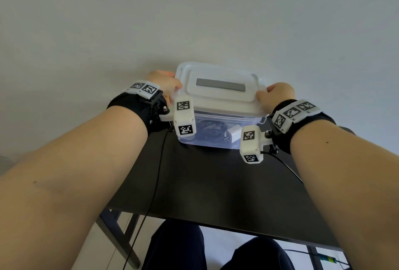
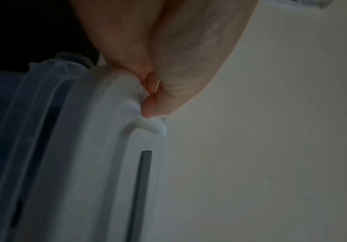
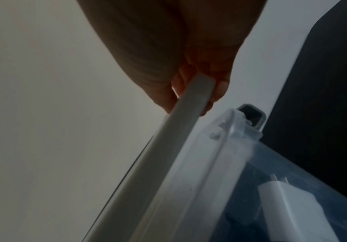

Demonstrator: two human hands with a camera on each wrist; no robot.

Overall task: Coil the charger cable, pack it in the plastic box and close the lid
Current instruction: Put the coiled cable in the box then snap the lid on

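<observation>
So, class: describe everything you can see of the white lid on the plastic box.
The lid is opaque white plastic, rectangular with rounded corners, a raised central panel and a grey strip set into its top. It sits over the clear box on the black table, but the right wrist view shows a gap above the box rim, so it is not yet pressed shut. The left hand grips its left end and the right hand its right end.

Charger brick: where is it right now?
Head view: the white charger brick lies inside the clear plastic box, right of the black cable coil, beneath the lid.
</observation>
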